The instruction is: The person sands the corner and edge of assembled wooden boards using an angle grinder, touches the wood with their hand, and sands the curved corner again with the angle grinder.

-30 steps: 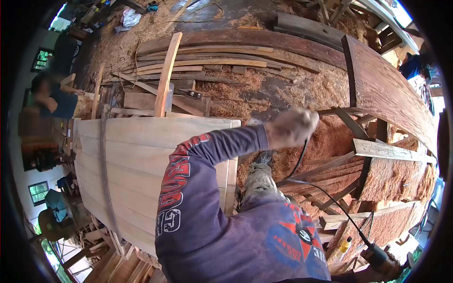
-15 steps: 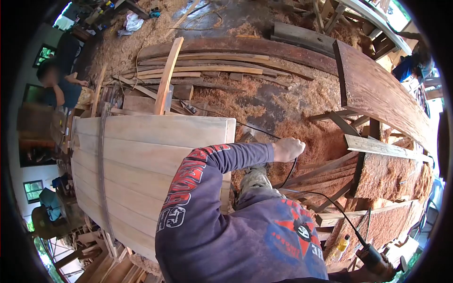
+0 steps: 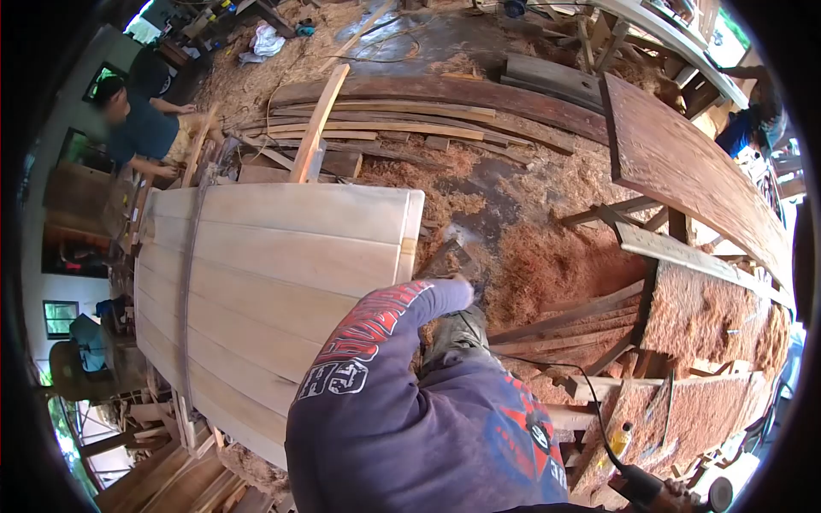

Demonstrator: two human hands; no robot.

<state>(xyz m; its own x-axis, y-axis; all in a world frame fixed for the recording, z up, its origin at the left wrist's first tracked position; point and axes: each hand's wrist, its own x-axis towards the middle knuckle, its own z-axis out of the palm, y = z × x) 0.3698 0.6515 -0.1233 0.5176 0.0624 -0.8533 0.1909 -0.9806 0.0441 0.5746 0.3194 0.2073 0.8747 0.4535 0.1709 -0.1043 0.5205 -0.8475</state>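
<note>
My right hand (image 3: 678, 498) is at the lower right edge, wrapped round an angle grinder (image 3: 640, 487) with a round disc (image 3: 720, 494) at its end. From the tool a black power cord (image 3: 590, 380) curves up and left toward my lap. My left arm reaches forward and bends across my body. Only a sliver of my left hand (image 3: 463, 278) shows past the purple sleeve; its fingers are hidden, close to the cord. Left of that arm lies a large pale panel of joined boards (image 3: 265, 256), with a dark strip (image 3: 186, 299) across it.
A reddish wide plank (image 3: 684, 162) rests on trestles at the right. Long boards (image 3: 376, 115) lie on the shaving-covered floor ahead. A yellow bottle (image 3: 621, 439) stands near the grinder. One person (image 3: 141, 128) is at the far left, another (image 3: 761, 120) at the upper right.
My left hand, a fist on the cord before, has drawn back left toward my body. The grinder has shifted down and left in view. The person at left has leaned nearer the panel.
</note>
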